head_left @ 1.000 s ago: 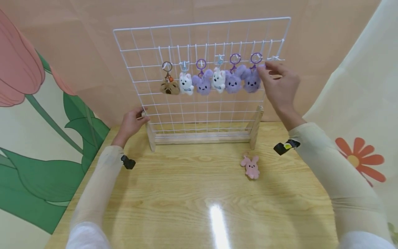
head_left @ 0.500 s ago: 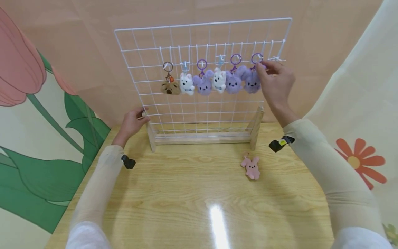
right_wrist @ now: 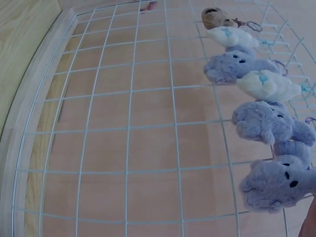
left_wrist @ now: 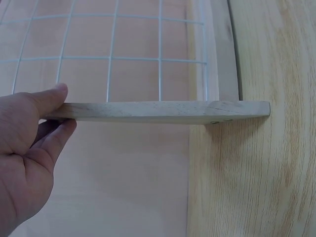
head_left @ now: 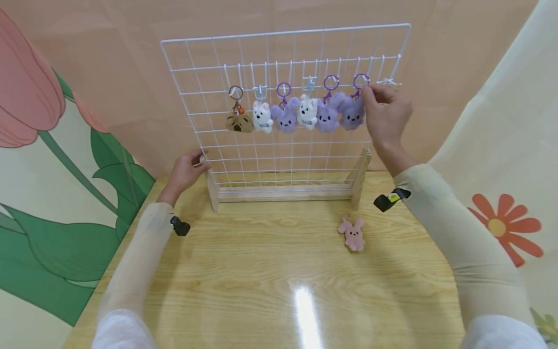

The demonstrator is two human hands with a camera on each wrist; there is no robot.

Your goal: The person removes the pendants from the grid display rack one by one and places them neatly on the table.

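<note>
My left hand (head_left: 185,170) pinches the top of the wooden side support (head_left: 211,191) of a white wire rack (head_left: 285,145); in the left wrist view, thumb and fingers (left_wrist: 61,133) lie on opposite faces of that support (left_wrist: 148,111). At the rack's upper right, my right hand (head_left: 388,116) pinches the ear side of the rightmost purple bunny keychain (head_left: 352,114), whose purple ring is around a hook. In the right wrist view this bunny (right_wrist: 274,185) is lowest, with only a sliver of the hand (right_wrist: 308,222) showing; the fingertips are hidden there.
Left of that bunny hang a purple bunny (head_left: 327,116), a white plush (head_left: 307,112), another purple bunny (head_left: 285,118), another white plush (head_left: 262,117) and a brown plush (head_left: 239,122). A pink bunny keychain (head_left: 354,236) lies on the wooden table (head_left: 244,271), before the rack's right foot.
My right hand has shifted slightly left, closer to the ring, and the rightmost purple bunny has turned and tilted a little. The left hand has kept its hold on the support.
</note>
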